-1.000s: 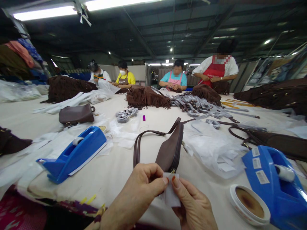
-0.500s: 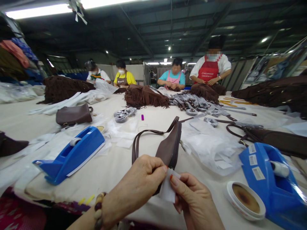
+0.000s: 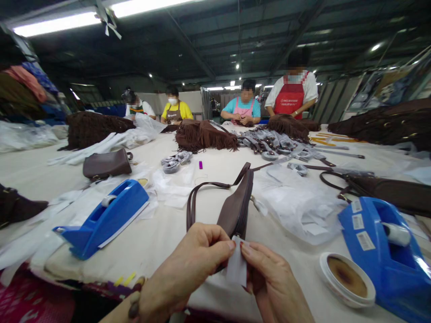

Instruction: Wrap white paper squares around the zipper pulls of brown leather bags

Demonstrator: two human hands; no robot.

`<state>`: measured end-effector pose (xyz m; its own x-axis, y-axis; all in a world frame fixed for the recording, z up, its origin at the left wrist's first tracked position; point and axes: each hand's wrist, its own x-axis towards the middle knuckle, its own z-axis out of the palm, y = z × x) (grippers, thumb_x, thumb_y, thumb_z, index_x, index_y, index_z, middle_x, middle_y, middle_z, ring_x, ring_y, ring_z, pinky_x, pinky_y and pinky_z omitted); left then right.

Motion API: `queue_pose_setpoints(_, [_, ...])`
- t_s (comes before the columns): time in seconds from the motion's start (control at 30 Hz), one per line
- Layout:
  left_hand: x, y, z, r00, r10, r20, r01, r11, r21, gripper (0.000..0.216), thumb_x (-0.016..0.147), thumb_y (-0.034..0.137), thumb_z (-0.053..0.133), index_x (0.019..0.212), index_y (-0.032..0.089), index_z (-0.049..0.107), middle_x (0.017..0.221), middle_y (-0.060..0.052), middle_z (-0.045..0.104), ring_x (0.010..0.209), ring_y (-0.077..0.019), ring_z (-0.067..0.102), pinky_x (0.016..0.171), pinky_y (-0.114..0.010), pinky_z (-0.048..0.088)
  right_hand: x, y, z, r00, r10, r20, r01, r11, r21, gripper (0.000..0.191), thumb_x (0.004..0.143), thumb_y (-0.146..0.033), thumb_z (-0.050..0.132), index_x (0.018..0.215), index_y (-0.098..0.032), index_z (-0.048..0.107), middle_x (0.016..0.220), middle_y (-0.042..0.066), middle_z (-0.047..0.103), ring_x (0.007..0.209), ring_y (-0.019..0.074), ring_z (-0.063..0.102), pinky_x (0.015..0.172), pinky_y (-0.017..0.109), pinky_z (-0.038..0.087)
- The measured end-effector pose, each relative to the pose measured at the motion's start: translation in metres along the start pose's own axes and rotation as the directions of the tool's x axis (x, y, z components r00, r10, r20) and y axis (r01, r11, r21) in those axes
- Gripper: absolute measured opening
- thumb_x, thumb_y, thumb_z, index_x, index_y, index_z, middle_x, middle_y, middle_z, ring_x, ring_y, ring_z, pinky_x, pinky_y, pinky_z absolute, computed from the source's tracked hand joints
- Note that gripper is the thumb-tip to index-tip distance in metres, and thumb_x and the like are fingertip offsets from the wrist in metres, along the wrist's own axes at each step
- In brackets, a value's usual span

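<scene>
A dark brown zippered bag (image 3: pixel 232 211) with a thin strap (image 3: pixel 208 185) lies on the table in front of me, its zipper end toward my hands. At that end is a small white sheet (image 3: pixel 237 264), thin like tissue paper, hanging down between my fingers. My left hand (image 3: pixel 191 260), with a beaded bracelet at the wrist, pinches the sheet's upper left edge close to the zipper end. From the other side my right hand (image 3: pixel 269 273) pinches the sheet's right edge between thumb and fingers. The zipper pull itself is mostly hidden by the sheet and fingertips.
Blue tape dispensers stand at left (image 3: pixel 104 215) and right (image 3: pixel 380 251). A round white tub (image 3: pixel 348 280) with brown content sits at lower right. Crumpled clear plastic (image 3: pixel 299 206) lies right of the bag. Fringed brown bags (image 3: pixel 205 134) and wrapped straps (image 3: pixel 269 143) lie farther back; several co-workers sit or stand beyond.
The white sheet has been drawn together around the zipper end, and my fingertips have come closer. The co-worker in the red apron has lowered their arms. The view has shifted slightly.
</scene>
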<state>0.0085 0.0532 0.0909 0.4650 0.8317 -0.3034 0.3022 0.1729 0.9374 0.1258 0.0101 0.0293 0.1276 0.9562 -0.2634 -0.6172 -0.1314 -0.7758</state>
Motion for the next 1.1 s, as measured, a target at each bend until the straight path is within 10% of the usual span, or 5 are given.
queue_pose_setpoints(0.43, [-0.007,-0.003,0.004,0.976,0.13,-0.176,-0.08,0.961,0.264,0.027,0.077,0.036,0.05,0.064,0.015,0.059,0.055,0.003,0.05,0.053,-0.0103,0.041,0.049,-0.023,0.03,0.005,-0.004,0.002,0.994,-0.112,0.007,0.112,0.99,-0.085,0.029,0.057,-0.041,0.078,0.056,-0.014,0.068,0.049,-0.002,0.052,0.047,0.0064,0.039,0.044,0.017,0.031])
queue_pose_setpoints(0.77, [-0.005,-0.004,0.007,0.982,0.037,-0.185,-0.027,0.998,0.059,0.031,0.068,0.042,0.061,0.06,0.013,0.057,0.055,0.001,0.051,0.054,-0.0106,0.042,0.052,-0.023,0.031,0.005,-0.007,0.005,0.995,0.092,0.035,-0.095,0.993,0.07,0.03,0.052,-0.038,0.08,0.055,-0.013,0.065,0.046,-0.003,0.047,0.042,0.0048,0.035,0.04,0.017,0.026])
queue_pose_setpoints(1.1, [-0.003,-0.002,0.008,0.985,-0.091,-0.145,0.058,0.975,-0.216,0.027,0.061,0.036,0.067,0.058,0.013,0.054,0.05,0.001,0.051,0.05,-0.0088,0.04,0.052,-0.023,0.029,0.006,-0.022,-0.007,0.973,0.06,0.222,-0.041,0.995,-0.091,0.028,0.062,-0.037,0.076,0.069,-0.01,0.071,0.054,0.004,0.063,0.048,0.0084,0.053,0.044,0.016,0.039])
